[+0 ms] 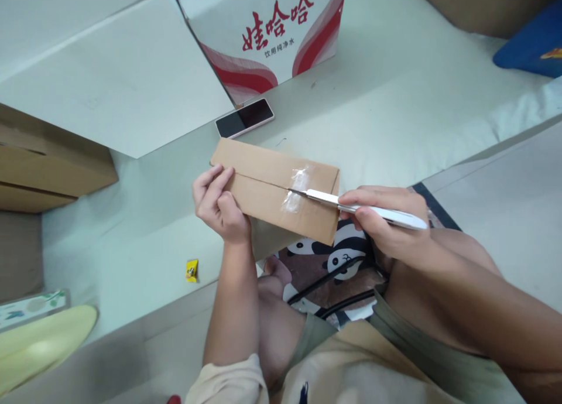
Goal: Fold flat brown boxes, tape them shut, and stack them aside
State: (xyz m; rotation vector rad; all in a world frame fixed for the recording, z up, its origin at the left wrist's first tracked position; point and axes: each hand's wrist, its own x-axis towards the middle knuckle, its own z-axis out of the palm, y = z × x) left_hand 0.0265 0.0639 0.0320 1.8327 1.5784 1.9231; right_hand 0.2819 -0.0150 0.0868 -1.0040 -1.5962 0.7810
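At centre of the view, a flat brown cardboard box (pixel 272 184) is held just above the person's lap, over a panda-print cloth (pixel 342 257). Long axis of the box runs left to right, tilted so the right end sits slightly nearer; its centre seam follows the same line. Left hand (pixel 217 205): fingers curled over the left end of the box, thumb below, clamping it. Right hand (pixel 386 219): fingers wrapped tight about a white-handled knife (pixel 364 206), blade pointing left along the seam, tip at a patch of clear tape (pixel 297 187) near the right end. Handle lies almost parallel to the box's long axis. Far of the box, close to its far-left corner, a phone (pixel 244 117) lies face up on a pale surface (pixel 395 99), its edge near the box but apart. Behind the phone stands a white carton with red printing (pixel 267 29). Stacked brown cartons (pixel 44 164) sit far left, well apart. A small yellow wrapper (pixel 192 270) lies near left of the left forearm. Open room: pale surface to the right of the box and far right is bare up to a blue object (pixel 533 41) at the corner.
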